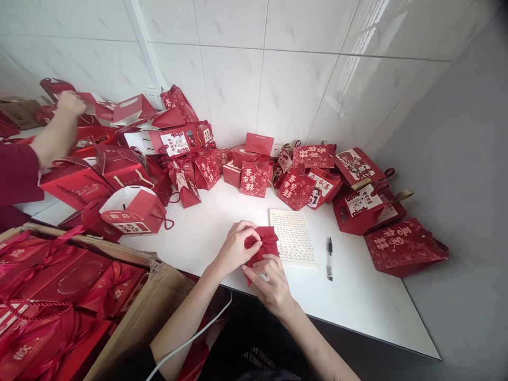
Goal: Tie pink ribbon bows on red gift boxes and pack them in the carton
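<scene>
On the head feed I am seeing my left hand (237, 246) pinching the small red packet (270, 245) near its top, thumb meeting forefinger. My right hand (273, 284) is grasping its lower part, fingers curling over the front. The packet is sitting between both hands at the near edge of the bench (214, 219), just beside the handwritten sheet (292, 238); whether it is touching the bench, I cannot tell. Farther right, a capped pen (329, 259) is lying apart. Beyond, red gift boxes (256, 180) are lining the wall side. At near left, I am noting a cardboard carton (169, 288) holding more red boxes; at far left, another person's hand (72, 103) is reaching over red packaging.
</scene>
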`<state>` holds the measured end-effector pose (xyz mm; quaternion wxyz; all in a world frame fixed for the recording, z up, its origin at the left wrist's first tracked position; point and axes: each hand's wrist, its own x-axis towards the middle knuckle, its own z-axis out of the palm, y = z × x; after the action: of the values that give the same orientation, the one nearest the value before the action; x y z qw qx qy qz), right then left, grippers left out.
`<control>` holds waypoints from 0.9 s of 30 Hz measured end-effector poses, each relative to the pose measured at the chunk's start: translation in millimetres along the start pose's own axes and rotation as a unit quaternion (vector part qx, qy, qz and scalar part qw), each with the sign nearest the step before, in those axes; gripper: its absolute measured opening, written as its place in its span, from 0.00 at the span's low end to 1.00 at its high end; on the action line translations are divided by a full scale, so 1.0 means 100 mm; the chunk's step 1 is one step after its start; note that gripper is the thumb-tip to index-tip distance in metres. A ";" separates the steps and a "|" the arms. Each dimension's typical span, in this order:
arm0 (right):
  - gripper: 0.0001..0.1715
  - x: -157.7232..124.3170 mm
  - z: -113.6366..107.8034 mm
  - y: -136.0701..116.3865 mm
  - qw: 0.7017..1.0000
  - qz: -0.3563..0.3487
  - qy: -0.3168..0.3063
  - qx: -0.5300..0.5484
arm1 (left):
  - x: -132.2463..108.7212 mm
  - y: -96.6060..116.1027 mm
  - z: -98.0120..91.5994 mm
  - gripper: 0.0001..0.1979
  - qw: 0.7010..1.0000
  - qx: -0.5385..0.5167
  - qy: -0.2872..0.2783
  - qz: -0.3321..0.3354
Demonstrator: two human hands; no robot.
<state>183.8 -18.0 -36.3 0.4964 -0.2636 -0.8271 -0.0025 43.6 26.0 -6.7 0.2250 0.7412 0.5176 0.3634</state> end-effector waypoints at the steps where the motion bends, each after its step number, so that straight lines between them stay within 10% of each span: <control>1: 0.28 0.00 0.01 -0.01 1.000 -0.001 -0.002 0.006 | 0.00 0.00 0.01 0.02 1.000 0.001 0.001 -0.002; 9: 0.18 -0.01 -0.12 0.04 0.996 0.011 0.006 0.091 | -0.01 0.01 0.01 0.02 1.000 -0.007 0.007 -0.010; 13: 0.14 -0.07 -0.38 0.18 0.947 0.310 0.027 0.077 | -0.01 -0.01 0.01 0.02 1.000 -0.015 -0.001 -0.011; 16: 0.24 -0.12 -0.47 0.24 0.850 0.501 -0.117 0.115 | -0.01 -0.02 0.02 0.01 1.000 -0.018 -0.003 -0.009; 27: 0.28 -0.13 -0.49 0.23 0.786 0.522 -0.161 0.290 | 0.00 0.01 0.02 0.02 1.000 -0.007 -0.013 -0.013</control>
<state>238.9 -16.5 -28.3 0.3345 -0.4959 -0.5928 0.5393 45.7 25.2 -7.0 0.2415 0.7378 0.5216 0.3539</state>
